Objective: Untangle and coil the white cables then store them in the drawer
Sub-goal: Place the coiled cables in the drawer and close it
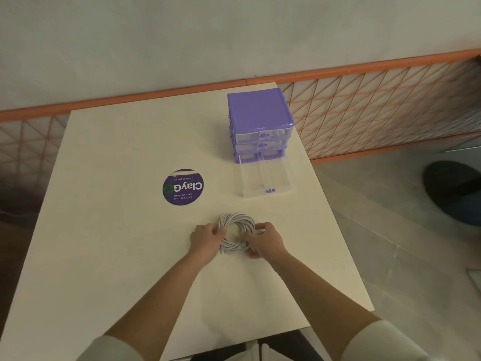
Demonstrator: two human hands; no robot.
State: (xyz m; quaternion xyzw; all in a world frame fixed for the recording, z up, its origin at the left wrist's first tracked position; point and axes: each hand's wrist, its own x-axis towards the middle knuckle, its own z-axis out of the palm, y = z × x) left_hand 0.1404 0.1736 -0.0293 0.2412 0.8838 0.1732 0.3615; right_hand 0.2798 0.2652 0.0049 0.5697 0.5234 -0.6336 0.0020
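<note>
A white cable coil [235, 220] lies as a round ring on the cream table [117, 230], near its middle. My left hand [204, 239] grips the ring's left side. My right hand [265, 239] grips its right and lower side, fingers pinched around the strands. Beyond the coil stands a purple drawer unit [260, 118] with three clear drawers. Its bottom drawer [265, 178] is pulled out towards me and looks empty; the two above it are pushed in.
A round purple sticker [183, 187] lies on the table left of the open drawer. An orange mesh railing [377, 110] runs behind and to the right of the table. A dark round object [455, 191] sits on the floor at the right.
</note>
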